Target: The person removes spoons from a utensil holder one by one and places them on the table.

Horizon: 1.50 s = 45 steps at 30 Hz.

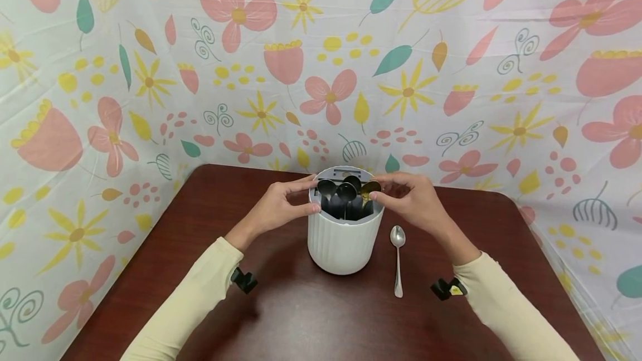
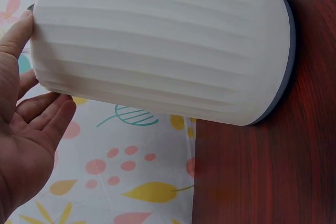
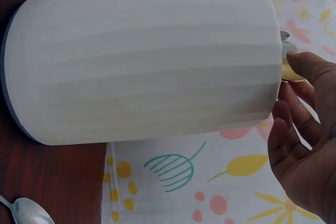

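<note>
A white ribbed utensil holder [image 1: 343, 249] stands upright on the table, with several dark-looking spoons [image 1: 346, 191] bowl-up inside it. My left hand [image 1: 278, 205] holds the holder's left rim, thumb toward the front and fingers around the back. At the right rim, my right hand [image 1: 413, 202] pinches a gold spoon [image 3: 292, 71] by its bowl, thumb on the near side. The gold spoon's handle is hidden inside the holder. A silver spoon [image 1: 398, 255] lies on the table just right of the holder, bowl toward the back.
The dark red-brown wooden table [image 1: 311, 322] reaches back to a flower-printed cloth [image 1: 331, 43] that hangs behind it and on both sides. A dark wrist camera [image 1: 244, 281] sits under the left sleeve, another wrist camera [image 1: 448, 288] under the right.
</note>
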Each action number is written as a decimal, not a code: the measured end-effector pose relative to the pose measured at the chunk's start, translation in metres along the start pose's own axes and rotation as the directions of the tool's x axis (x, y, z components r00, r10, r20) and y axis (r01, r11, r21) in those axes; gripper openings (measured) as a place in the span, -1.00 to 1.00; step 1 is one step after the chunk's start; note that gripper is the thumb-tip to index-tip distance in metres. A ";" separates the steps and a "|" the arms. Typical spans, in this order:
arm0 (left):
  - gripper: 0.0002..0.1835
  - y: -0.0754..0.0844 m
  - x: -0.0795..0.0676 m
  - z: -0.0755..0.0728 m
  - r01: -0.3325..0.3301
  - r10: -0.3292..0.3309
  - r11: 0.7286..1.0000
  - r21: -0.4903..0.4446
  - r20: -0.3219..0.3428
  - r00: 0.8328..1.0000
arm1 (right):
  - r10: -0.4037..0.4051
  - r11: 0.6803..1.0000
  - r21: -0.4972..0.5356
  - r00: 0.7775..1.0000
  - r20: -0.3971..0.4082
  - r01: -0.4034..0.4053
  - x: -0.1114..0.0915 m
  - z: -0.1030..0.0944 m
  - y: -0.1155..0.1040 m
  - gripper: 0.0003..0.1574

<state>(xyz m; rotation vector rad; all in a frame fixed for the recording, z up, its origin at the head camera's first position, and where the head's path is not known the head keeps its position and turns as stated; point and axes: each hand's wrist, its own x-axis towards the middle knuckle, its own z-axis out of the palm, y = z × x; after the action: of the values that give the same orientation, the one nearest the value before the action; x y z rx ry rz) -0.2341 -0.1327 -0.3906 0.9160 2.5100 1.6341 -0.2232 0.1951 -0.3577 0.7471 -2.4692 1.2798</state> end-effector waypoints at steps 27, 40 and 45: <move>-0.35 0.003 0.000 0.000 0.007 -0.007 1.000 0.007 0.000 1.000 | 0.010 1.000 -0.012 0.995 -0.101 -0.011 0.000 0.011 0.003 -0.88; -0.36 0.001 0.002 0.001 -0.027 0.027 1.000 -0.008 -0.011 1.000 | 0.027 1.000 0.004 0.987 -0.159 -0.027 0.002 0.014 -0.004 -0.91; -0.36 0.000 0.002 0.001 -0.030 0.030 1.000 0.002 -0.009 1.000 | 0.017 1.000 0.022 0.985 -0.172 -0.014 0.003 0.011 -0.008 -0.90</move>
<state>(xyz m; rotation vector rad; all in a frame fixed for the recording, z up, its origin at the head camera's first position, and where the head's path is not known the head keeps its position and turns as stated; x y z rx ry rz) -0.2351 -0.1312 -0.3901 0.9532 2.5158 1.6484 -0.2216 0.1816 -0.3569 0.5963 -2.3320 1.3183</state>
